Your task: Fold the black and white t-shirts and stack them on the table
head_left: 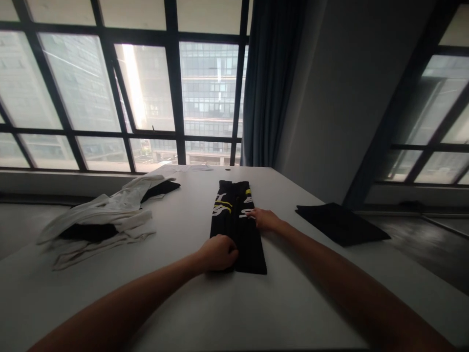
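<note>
A black garment (238, 230) with white and yellow print lies folded into a long narrow strip in the middle of the white table (190, 303). My left hand (219, 253) is curled closed on the strip's near left corner, gripping the fabric. My right hand (264, 218) rests flat on the strip's right edge about halfway along, fingers stretched out toward the print.
A loose heap of white and black clothes (106, 217) lies at the left of the table. A flat folded black garment (340, 222) sits at the right edge. Some papers (190, 168) lie at the far edge below large windows and a dark curtain (269, 83).
</note>
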Tool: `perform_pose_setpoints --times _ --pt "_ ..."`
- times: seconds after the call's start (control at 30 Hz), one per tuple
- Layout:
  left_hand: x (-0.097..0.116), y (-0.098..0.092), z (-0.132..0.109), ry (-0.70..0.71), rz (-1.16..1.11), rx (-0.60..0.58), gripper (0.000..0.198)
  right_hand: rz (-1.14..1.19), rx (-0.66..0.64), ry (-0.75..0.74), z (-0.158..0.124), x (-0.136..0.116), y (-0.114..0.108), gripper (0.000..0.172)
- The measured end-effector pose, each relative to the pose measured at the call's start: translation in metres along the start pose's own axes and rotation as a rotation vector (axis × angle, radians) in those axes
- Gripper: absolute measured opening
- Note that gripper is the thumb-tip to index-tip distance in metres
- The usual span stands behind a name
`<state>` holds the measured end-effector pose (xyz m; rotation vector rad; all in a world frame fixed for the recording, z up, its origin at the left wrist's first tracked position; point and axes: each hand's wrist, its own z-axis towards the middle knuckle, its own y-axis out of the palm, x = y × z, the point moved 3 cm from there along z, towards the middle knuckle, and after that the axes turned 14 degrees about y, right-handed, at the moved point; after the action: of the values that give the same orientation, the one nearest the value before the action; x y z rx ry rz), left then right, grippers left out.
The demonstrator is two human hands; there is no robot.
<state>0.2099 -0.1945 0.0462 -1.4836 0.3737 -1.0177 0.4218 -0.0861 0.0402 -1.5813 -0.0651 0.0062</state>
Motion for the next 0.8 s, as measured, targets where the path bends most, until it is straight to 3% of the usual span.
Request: perform_pose_setpoints --times 0.1,0.17,0.3,0.43,0.53,0.6,0.7,0.8 --pt "0.014 -0.002 0.004 0.234 -0.110 -0.068 0.030 -0.041 -0.031 0.022 -0.037 0.015 -0.010 0.066" --pt "0.008 -0.011 0.000 0.358 -0.157 -0.110 0.033 -0.016 -0.063 0.044 -0.056 0.027 -0.015 0.067" --pt "-0.028 -0.030 -0.014 0.352 -0.117 -0.111 0.041 0.117 -0.093 0.003 -0.079 0.044 -0.022 0.063" --pt "-0.050 -0.034 -0.028 0.324 -0.008 -0.094 0.039 0.240 -0.173 -0.103 -0.091 0.039 -0.028 0.061" --pt "-0.052 -0.028 -0.033 0.347 -0.033 -0.164 0.039 0.287 -0.275 -0.199 -0.098 0.027 -0.029 0.057" --pt "-0.050 -0.024 -0.033 0.362 -0.066 -0.188 0.038 0.316 -0.302 -0.248 -0.101 0.021 -0.030 0.045" --pt "-0.047 -0.022 -0.029 0.398 -0.069 -0.078 0.023 0.362 -0.295 -0.281 -0.104 0.017 -0.031 0.020" --pt "-0.042 -0.022 -0.025 0.431 -0.045 0.036 0.021 0.397 -0.273 -0.279 -0.104 0.019 -0.033 0.017"
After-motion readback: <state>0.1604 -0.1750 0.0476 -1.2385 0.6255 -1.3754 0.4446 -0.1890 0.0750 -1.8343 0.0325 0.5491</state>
